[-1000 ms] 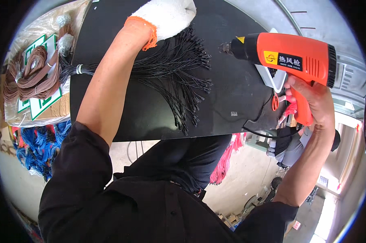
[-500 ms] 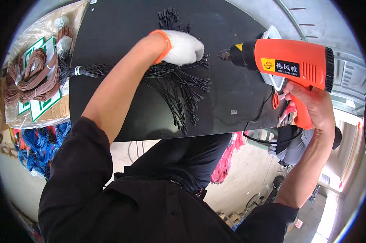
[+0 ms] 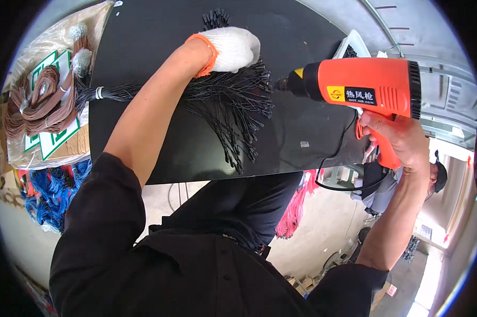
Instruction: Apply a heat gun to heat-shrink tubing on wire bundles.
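Note:
My right hand [image 3: 399, 134] grips the handle of an orange heat gun [image 3: 365, 71] with a black nozzle, its fingers wrapped round. The nozzle points left, close to the tips of a fanned bundle of black wires [image 3: 233, 95] on the dark table. My left hand [image 3: 230, 50], in a white knit glove with an orange cuff, lies over the upper part of the bundle. Its fingers are curled down onto the wires, and the fingertips are hidden. A white tie [image 3: 99, 93] binds the bundle further left.
Coiled brown wires [image 3: 45, 100] lie on plastic-covered cardboard at left, above blue wire bundles [image 3: 51, 193]. A white tray [image 3: 354, 45] with dark pieces stands behind the heat gun. The gun's black cord [image 3: 328, 158] loops past the table edge. Another person [image 3: 378, 185] is at right.
The heat gun has moved left, bringing its nozzle closer to the wire tips. My left hand has shifted slightly up and left, uncovering more wire ends.

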{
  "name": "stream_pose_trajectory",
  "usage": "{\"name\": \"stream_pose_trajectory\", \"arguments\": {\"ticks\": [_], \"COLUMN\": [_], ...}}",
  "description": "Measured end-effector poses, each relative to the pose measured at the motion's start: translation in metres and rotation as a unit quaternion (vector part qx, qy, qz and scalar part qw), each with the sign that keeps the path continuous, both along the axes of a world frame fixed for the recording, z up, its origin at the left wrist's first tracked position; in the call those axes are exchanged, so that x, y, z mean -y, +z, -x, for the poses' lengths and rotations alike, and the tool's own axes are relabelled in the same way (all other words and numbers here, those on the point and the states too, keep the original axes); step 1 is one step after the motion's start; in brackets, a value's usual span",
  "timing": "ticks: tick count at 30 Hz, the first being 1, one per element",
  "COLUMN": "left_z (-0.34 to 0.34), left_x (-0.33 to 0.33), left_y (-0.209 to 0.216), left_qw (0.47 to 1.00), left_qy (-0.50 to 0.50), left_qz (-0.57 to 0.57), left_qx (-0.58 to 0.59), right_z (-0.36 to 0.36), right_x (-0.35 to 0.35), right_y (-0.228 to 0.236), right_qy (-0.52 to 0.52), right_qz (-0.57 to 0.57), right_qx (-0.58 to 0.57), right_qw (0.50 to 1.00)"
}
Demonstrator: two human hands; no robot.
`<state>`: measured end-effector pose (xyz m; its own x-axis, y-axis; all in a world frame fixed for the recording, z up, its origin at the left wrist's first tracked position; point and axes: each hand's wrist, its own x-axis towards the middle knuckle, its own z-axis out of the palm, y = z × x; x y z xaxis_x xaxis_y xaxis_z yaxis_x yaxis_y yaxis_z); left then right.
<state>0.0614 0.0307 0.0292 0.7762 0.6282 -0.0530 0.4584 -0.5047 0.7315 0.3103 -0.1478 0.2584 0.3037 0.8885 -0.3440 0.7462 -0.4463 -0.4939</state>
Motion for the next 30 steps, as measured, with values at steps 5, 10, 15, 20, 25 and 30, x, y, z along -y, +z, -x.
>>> {"name": "stream_pose_trajectory", "arguments": {"ticks": [5,10,15,20,25,30], "left_z": [0.012,0.022,0.042,0.048,0.045,0.044], "left_x": [-0.001,-0.017,-0.023,-0.024,-0.022,-0.019], "left_y": [0.01,0.009,0.021,0.022,0.023,0.033], "left_qw": [0.998,0.983,0.985,0.985,0.985,0.986], "left_qy": [0.023,0.102,0.095,0.114,0.116,0.134], "left_qz": [-0.06,-0.154,-0.144,-0.128,-0.127,-0.09], "left_qx": [0.012,-0.004,0.024,0.031,0.036,0.046], "right_z": [-0.002,-0.003,0.01,0.006,0.003,-0.001], "right_x": [-0.001,-0.006,-0.01,-0.01,-0.009,-0.013], "right_y": [-0.008,-0.014,-0.009,-0.012,-0.014,-0.014], "right_qy": [-0.01,0.023,0.018,0.019,0.021,0.012], "right_qz": [-0.011,-0.031,-0.008,-0.003,0.016,-0.002], "right_qx": [-0.02,0.001,0.027,0.034,0.028,0.025], "right_qw": [1.0,0.999,0.999,0.999,0.999,1.0]}}
